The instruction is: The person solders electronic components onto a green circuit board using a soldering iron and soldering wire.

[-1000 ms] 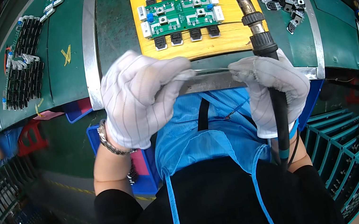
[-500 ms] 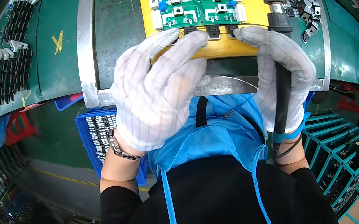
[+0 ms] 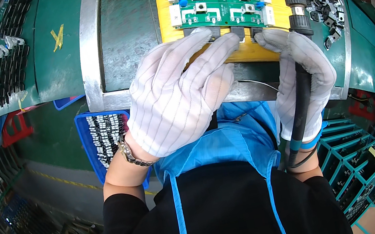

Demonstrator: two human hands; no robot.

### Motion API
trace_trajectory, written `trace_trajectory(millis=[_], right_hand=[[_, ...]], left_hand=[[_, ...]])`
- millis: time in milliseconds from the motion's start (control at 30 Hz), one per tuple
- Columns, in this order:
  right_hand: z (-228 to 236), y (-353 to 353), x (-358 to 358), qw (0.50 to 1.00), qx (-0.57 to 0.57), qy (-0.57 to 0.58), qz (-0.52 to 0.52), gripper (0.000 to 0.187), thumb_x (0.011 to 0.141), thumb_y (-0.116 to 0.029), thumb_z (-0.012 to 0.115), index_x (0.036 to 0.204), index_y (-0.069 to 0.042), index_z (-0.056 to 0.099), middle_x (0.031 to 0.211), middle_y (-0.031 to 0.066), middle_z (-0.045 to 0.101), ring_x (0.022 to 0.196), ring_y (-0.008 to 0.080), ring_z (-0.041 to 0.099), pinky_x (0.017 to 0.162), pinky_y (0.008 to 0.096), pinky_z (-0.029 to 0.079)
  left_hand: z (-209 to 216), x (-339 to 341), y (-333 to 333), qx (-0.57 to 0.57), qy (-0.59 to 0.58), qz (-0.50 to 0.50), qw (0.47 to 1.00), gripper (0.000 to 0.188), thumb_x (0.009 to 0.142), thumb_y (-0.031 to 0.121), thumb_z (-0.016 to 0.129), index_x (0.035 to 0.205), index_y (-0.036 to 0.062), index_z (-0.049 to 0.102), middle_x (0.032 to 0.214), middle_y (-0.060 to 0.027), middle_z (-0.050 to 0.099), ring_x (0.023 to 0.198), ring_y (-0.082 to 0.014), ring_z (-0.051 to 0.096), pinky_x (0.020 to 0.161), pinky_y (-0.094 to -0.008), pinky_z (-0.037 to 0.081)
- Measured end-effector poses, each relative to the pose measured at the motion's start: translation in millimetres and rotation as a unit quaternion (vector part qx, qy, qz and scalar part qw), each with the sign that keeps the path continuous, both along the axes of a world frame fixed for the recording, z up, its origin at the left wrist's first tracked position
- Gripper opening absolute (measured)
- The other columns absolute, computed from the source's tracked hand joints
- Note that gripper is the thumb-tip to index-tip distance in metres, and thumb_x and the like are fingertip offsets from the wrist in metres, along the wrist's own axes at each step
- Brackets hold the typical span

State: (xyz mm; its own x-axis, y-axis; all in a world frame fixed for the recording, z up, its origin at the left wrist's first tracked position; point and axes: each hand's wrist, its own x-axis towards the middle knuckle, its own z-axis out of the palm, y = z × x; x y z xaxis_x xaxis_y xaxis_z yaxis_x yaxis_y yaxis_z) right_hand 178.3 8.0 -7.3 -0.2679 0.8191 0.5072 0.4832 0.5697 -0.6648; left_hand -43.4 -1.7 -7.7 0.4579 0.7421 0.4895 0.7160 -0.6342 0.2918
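Observation:
A green circuit board [image 3: 222, 4] with white blocks at its ends and black tabbed components along its long edges lies on a yellow pad [image 3: 256, 52]. My left hand [image 3: 178, 91], in a striped white glove, reaches to its near edge with fingers stretched and spread. Its fingertips are at a black component [image 3: 213, 33] there. My right hand [image 3: 305, 61], also gloved, is closed around what looks like a soldering iron [image 3: 299, 22], its metal barrel pointing away from me and its black cable running back along my forearm. Fingertips of that hand rest by the board's near right corner.
Loose black components [image 3: 325, 10] are heaped right of the pad. Rows of black parts [image 3: 9, 75] stand on the bench at the left. A blue bin [image 3: 84, 135] of small white parts is below the metal bench edge [image 3: 143, 96]. A green rack [image 3: 350, 158] stands at the lower right.
The pad, the board and both hands sit slightly farther right in the picture. My left fingers have shifted right along the board's near edge; the right hand still holds the iron.

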Motion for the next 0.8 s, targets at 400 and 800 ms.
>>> trace_trajectory(millis=[400,800], right_hand=[[-2.2,-2.6,2.6,0.999,0.000,0.051,-0.014,0.017,0.104,-0.005,0.054,0.121,-0.004,0.056,0.114,0.0262,0.070,0.105,0.0355,0.072,0.097,0.0459,0.056],[-16.2,-6.2,13.0,0.978,0.096,0.048,-0.180,0.019,0.100,0.007,0.054,0.118,0.001,0.059,0.114,0.0178,0.072,0.109,0.0262,0.070,0.100,0.0358,0.053]], left_hand=[[9.2,-19.5,-8.2,-0.015,-0.153,0.048,0.987,0.012,0.088,0.008,0.067,0.100,0.0084,0.065,0.109,-0.0099,0.070,0.101,-0.0306,0.069,0.085,-0.0406,0.054],[2.0,-16.7,-15.4,-0.039,-0.193,0.088,0.976,0.014,0.093,0.001,0.062,0.107,0.0045,0.062,0.109,-0.0138,0.069,0.102,-0.0333,0.068,0.089,-0.0396,0.053]])
